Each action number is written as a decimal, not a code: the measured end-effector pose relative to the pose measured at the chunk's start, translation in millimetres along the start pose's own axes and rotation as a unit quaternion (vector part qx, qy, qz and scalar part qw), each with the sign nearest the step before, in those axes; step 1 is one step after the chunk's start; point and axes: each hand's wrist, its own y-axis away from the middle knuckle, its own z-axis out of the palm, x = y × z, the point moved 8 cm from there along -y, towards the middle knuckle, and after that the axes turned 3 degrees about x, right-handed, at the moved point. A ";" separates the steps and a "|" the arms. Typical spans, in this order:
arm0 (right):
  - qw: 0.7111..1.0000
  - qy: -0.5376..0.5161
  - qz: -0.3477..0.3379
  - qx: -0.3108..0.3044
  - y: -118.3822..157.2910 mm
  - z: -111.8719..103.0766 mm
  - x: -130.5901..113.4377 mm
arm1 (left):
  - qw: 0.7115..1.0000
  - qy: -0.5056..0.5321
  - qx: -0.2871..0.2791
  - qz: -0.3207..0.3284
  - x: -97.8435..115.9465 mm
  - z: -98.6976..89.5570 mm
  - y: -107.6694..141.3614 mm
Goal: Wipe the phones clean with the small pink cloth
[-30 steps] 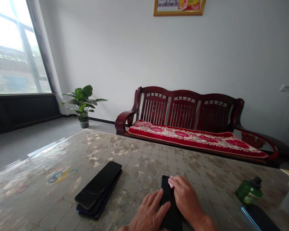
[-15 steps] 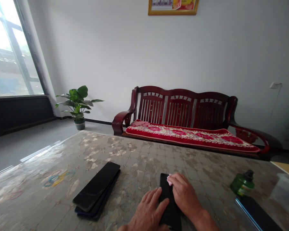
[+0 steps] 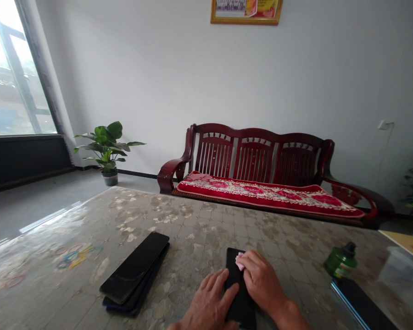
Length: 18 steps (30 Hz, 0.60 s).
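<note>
Pinching the pink cloth [image 3: 240,261], the nearly closed right hand [image 3: 263,284] stays atop the black phone [image 3: 242,305]; the spread left hand [image 3: 204,302] still braces it, well short of the table's [image 3: 192,224] far edge.

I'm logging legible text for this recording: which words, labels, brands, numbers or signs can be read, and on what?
No text can be read.
Green bottle: label too small and blurred.
Framed picture on the wall: any print too small.
Tan board at right: reddish marks, unreadable.
Black phone at centre and stacked phones: no lettering discernible.
</note>
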 end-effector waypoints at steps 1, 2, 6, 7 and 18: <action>1.000 -0.006 -0.010 -0.012 1.9 0.4 -3.6 | 1.000 0.000 -0.005 -0.003 1.0 -1.6 -0.7; 0.999 -0.011 -0.019 -0.024 3.4 1.2 -7.0 | 1.000 -0.001 -0.013 -0.007 1.9 -2.6 -1.3; 1.000 -0.006 -0.013 -0.021 1.5 2.2 -5.1 | 0.999 0.000 -0.029 -0.018 3.3 -3.0 -2.1; 1.000 -0.001 -0.002 -0.011 -0.3 1.7 -0.9 | 1.000 0.004 -0.025 -0.016 3.4 -2.7 -1.7; 0.997 -0.042 0.059 0.007 3.7 -9.5 18.9 | 1.000 -0.004 -0.018 -0.014 7.6 -11.1 2.7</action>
